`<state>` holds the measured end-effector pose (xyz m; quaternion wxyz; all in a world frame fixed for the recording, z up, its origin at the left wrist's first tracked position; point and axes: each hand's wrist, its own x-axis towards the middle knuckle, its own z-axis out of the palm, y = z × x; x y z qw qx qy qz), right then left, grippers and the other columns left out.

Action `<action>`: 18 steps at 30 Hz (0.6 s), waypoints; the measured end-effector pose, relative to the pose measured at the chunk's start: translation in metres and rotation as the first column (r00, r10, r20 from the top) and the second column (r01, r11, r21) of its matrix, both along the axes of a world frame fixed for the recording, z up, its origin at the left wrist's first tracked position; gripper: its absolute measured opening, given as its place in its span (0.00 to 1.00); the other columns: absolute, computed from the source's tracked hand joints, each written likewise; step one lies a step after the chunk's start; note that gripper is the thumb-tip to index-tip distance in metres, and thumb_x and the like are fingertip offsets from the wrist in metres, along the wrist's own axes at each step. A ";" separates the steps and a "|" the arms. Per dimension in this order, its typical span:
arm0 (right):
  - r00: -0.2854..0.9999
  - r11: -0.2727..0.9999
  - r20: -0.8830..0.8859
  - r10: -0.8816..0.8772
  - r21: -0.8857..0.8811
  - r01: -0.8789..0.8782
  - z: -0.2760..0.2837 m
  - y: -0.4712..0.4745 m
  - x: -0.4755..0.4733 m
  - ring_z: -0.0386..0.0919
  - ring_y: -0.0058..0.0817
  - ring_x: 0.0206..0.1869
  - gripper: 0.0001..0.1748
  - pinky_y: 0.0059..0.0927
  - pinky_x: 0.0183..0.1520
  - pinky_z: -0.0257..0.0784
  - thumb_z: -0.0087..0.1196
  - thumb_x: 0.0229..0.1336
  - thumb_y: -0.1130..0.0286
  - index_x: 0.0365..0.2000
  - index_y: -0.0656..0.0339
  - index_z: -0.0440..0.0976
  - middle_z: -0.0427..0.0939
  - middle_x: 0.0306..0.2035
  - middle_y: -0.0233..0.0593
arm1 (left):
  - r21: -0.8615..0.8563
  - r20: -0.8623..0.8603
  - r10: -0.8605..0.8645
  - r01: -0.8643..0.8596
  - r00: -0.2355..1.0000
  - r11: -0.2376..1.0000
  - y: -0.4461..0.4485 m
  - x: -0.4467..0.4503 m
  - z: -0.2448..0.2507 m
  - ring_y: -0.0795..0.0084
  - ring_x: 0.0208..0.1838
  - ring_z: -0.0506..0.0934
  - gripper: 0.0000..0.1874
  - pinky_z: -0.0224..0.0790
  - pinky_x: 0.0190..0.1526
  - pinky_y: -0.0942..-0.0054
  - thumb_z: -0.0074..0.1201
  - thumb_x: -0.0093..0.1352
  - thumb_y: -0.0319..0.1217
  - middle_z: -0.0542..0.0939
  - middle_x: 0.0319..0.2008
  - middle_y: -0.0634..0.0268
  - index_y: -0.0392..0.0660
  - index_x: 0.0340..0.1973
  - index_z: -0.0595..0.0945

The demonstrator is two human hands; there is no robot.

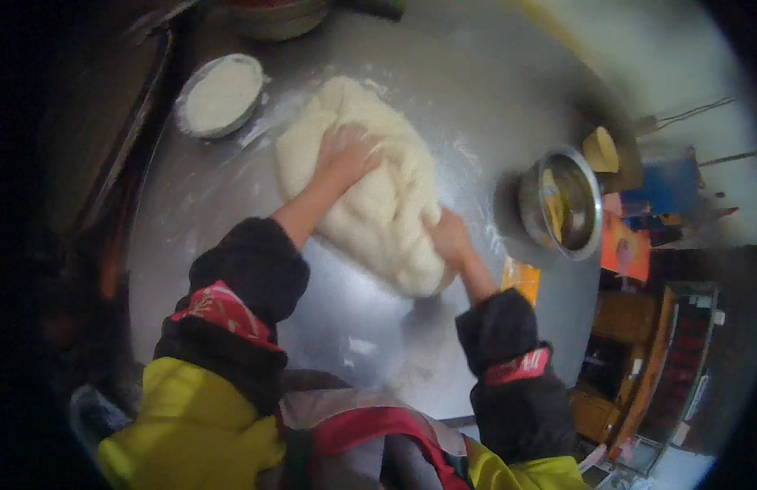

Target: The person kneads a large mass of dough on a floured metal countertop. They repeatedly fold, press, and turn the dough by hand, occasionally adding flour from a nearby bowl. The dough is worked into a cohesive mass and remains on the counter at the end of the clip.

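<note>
A large, soft mass of pale dough [366, 202] lies across a metal work table [182, 214] in front of me. My left hand [349, 156] rests on top of the dough, fingers reaching forward and blurred. At the dough's right edge, my right hand [450, 237] grips its side, with the fingertips partly hidden against it. The dough's surface is folded and creased between both hands. Streaks of white flour surround it on the metal.
At the far left stands a bowl [247, 120] of white flour. A steel bowl [530, 208] to the right holds a yellow utensil, with a pale yellow cup [601, 150] behind it. An orange packet [521, 278] lies beside my right forearm. Another bowl [280, 27] sits at the far edge.
</note>
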<state>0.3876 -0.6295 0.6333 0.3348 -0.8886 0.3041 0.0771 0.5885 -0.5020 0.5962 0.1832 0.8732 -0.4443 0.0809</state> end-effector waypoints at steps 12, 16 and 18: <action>0.989 0.764 -0.045 -0.144 0.630 0.140 0.079 0.123 -0.114 0.72 0.20 0.15 0.22 0.19 0.16 0.64 0.45 0.58 0.56 0.22 0.65 0.75 0.76 0.18 0.36 | -0.138 -0.429 -0.289 0.254 0.856 0.957 0.159 -0.158 0.076 0.59 0.63 0.59 0.24 0.38 0.65 0.48 0.47 0.61 0.34 0.66 0.59 0.62 0.54 0.55 0.70; 0.964 0.535 -0.096 -0.248 0.816 0.219 0.027 0.109 -0.041 0.63 0.23 0.08 0.27 0.23 0.11 0.56 0.37 0.63 0.55 0.15 0.62 0.72 0.69 0.09 0.36 | -0.031 -0.166 -0.158 0.155 0.973 0.987 0.152 -0.177 0.044 0.60 0.66 0.56 0.27 0.31 0.66 0.47 0.44 0.63 0.36 0.64 0.61 0.64 0.55 0.60 0.66; 0.928 0.694 -0.049 -0.369 0.649 0.310 0.001 0.100 -0.006 0.59 0.22 0.07 0.27 0.25 0.09 0.52 0.39 0.63 0.51 0.16 0.60 0.70 0.66 0.08 0.34 | -0.099 -0.047 -0.115 0.110 0.992 0.989 0.124 -0.149 0.027 0.62 0.66 0.55 0.27 0.29 0.66 0.46 0.43 0.64 0.38 0.63 0.62 0.65 0.54 0.60 0.65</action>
